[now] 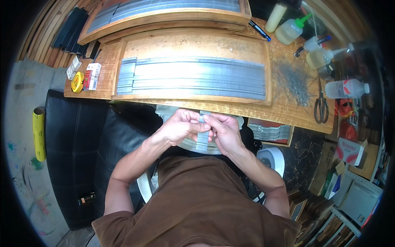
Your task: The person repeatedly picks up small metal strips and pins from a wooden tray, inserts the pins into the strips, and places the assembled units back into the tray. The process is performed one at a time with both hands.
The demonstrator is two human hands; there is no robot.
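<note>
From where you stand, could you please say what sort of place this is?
Probably a small craft workshop: a shallow wooden tray of flat grey strips lies on the brown wooden bench, near black scissors and a green-tipped plastic squeeze bottle.

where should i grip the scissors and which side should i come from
Probably best by the loop handles of the scissors, coming from the near side with the right hand: the loops face the front edge of the table, while the narrow blades point away. A clear bottle stands to their right.
</note>
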